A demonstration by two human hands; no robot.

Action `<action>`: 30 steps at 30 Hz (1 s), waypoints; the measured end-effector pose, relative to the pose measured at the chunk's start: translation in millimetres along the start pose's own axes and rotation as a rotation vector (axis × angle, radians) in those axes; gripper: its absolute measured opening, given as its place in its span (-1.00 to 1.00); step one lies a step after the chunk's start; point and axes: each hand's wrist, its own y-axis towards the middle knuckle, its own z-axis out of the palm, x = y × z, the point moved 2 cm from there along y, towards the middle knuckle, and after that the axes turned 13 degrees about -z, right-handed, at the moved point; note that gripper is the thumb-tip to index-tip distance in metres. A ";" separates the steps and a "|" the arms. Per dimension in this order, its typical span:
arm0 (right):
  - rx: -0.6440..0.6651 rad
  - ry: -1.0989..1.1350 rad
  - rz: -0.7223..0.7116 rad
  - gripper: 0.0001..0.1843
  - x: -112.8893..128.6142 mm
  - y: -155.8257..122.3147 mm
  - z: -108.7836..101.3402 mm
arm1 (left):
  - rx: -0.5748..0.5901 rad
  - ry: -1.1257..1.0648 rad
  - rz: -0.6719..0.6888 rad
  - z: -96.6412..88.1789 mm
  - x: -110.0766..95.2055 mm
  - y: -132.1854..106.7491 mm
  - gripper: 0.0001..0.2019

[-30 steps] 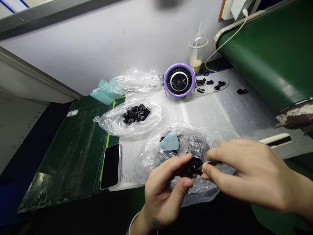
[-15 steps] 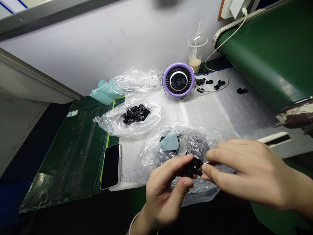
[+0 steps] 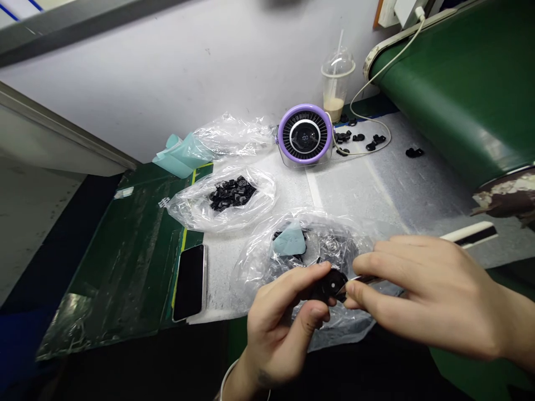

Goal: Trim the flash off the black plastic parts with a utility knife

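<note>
Between the thumb and fingers of my left hand [image 3: 288,328] is a small round black plastic part [image 3: 333,283] with a pale dot at its centre. My right hand [image 3: 430,295] grips a slim utility knife [image 3: 472,234]; its white and black handle sticks out behind the hand. The knife's narrow tip meets the edge of the black part, though the exact contact is hard to see. Below and behind both hands lies an open clear plastic bag [image 3: 254,262] with dark parts and a light blue piece [image 3: 290,240] in it.
Another clear bag [image 3: 188,214] holds black parts [image 3: 232,193]. A phone [image 3: 190,283] lies at left. Behind stand a purple fan [image 3: 284,125] and a plastic cup [image 3: 334,106], with loose black parts [image 3: 378,139] and a white cable [image 3: 387,72]. A green conveyor belt [image 3: 451,94] borders the right.
Both hands stay almost in place, with the black part and the knife still held together. The part and the blade have shifted only very slightly.
</note>
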 end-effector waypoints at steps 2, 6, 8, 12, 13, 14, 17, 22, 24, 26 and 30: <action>0.007 0.016 0.022 -0.78 0.3 -1.0 1.2 | -0.001 0.004 0.001 0.2 -0.3 0.0 -0.63; 0.001 0.070 0.131 -0.82 -1.1 -3.4 2.9 | -0.004 0.022 -0.004 0.8 -0.5 -0.5 -0.64; 0.005 0.071 0.164 -0.83 -2.0 -3.9 3.4 | -0.007 0.026 -0.007 1.0 -0.5 -0.5 -0.65; 0.024 0.055 0.109 -0.80 -2.2 -1.3 2.7 | -0.010 0.017 -0.005 1.0 -0.1 -0.3 -0.65; 0.023 0.048 0.079 -0.77 -2.0 -0.2 2.1 | -0.006 0.013 -0.005 0.9 0.1 -0.5 -0.64; 0.022 0.040 0.053 -0.75 -1.7 0.8 1.3 | -0.002 0.011 -0.006 0.8 0.4 -0.7 -0.63; 0.022 0.030 0.017 -0.70 -1.0 2.2 -0.8 | 0.016 0.014 -0.020 0.2 1.6 -1.7 -0.62; 0.050 0.074 0.015 -0.66 0.1 1.0 -1.3 | 0.046 0.010 -0.011 0.3 2.6 -2.1 -0.61; 0.055 0.081 0.010 -0.65 0.3 0.7 -1.5 | 0.053 0.007 -0.006 0.6 2.6 -1.5 -0.60; 0.056 0.062 -0.005 -0.67 0.7 1.0 -2.8 | 0.059 0.013 0.002 0.7 2.4 -0.9 -0.60; 0.063 0.021 -0.043 -0.67 2.6 2.8 -5.6 | 0.078 0.039 0.030 0.6 0.8 -0.4 -0.61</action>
